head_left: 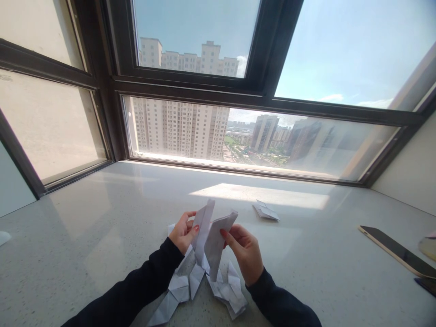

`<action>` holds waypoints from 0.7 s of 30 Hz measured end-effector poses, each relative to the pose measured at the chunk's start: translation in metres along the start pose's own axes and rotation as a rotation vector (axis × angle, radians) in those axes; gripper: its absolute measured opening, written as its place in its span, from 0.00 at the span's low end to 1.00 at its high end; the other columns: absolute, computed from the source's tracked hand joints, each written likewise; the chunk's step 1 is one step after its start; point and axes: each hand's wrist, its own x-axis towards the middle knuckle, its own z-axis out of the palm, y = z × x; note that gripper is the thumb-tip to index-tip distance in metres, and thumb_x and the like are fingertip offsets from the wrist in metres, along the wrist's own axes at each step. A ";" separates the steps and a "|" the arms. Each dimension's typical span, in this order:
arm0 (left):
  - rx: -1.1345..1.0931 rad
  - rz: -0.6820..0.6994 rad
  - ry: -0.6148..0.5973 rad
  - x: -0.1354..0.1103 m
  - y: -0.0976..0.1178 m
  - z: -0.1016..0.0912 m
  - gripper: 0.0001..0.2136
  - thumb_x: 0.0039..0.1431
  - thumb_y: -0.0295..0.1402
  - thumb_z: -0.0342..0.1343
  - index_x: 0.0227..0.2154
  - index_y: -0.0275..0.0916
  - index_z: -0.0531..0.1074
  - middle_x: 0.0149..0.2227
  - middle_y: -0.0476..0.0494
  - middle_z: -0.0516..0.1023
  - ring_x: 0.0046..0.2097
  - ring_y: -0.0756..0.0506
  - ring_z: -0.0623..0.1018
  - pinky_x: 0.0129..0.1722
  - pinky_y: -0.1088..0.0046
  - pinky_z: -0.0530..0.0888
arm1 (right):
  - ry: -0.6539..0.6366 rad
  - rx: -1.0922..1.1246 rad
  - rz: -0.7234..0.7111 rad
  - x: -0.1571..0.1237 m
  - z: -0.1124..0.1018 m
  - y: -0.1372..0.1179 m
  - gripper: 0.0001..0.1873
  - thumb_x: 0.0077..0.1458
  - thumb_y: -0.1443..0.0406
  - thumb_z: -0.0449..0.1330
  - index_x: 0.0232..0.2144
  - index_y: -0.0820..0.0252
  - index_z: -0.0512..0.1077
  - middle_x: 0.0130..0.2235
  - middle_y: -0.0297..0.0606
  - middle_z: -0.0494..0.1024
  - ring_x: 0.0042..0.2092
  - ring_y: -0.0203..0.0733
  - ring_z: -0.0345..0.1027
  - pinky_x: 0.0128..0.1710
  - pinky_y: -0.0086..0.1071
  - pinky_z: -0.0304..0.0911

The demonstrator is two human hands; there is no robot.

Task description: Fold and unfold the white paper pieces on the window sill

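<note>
My left hand (183, 232) and my right hand (245, 252) hold up a folded white paper piece (210, 236) between them, above the pale stone sill. Both hands pinch it with thumb and fingers, one on each side flap. Under the hands lie several more folded and crumpled white paper pieces (225, 287) on the sill. Another small folded paper (265, 211) rests farther back to the right, apart from both hands. Dark sleeves cover both forearms.
The wide stone window sill (102, 236) runs to dark-framed windows (190, 88) at the back and left. A phone (397, 250) lies face up at the right edge. A pale round object (429, 247) sits just beyond it.
</note>
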 end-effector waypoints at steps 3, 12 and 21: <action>-0.061 -0.080 -0.109 -0.011 -0.004 0.010 0.25 0.43 0.38 0.59 0.45 0.39 0.59 0.35 0.43 0.75 0.28 0.48 0.75 0.27 0.77 0.69 | 0.007 -0.046 -0.002 -0.001 0.001 0.001 0.12 0.44 0.57 0.59 0.27 0.60 0.69 0.21 0.33 0.72 0.21 0.35 0.63 0.19 0.29 0.63; -0.209 -0.112 -0.118 -0.021 -0.015 0.028 0.26 0.44 0.42 0.58 0.47 0.42 0.59 0.38 0.42 0.73 0.33 0.45 0.75 0.31 0.72 0.70 | -0.021 -0.116 0.034 -0.003 0.003 0.007 0.13 0.43 0.55 0.58 0.26 0.59 0.69 0.20 0.33 0.73 0.21 0.37 0.65 0.17 0.30 0.64; -0.157 -0.088 -0.022 -0.011 -0.035 0.015 0.26 0.41 0.42 0.60 0.43 0.38 0.60 0.29 0.45 0.76 0.27 0.48 0.75 0.26 0.76 0.67 | 0.163 -0.589 -0.158 0.028 -0.037 0.019 0.19 0.51 0.54 0.48 0.39 0.60 0.66 0.39 0.43 0.72 0.38 0.43 0.66 0.33 0.35 0.65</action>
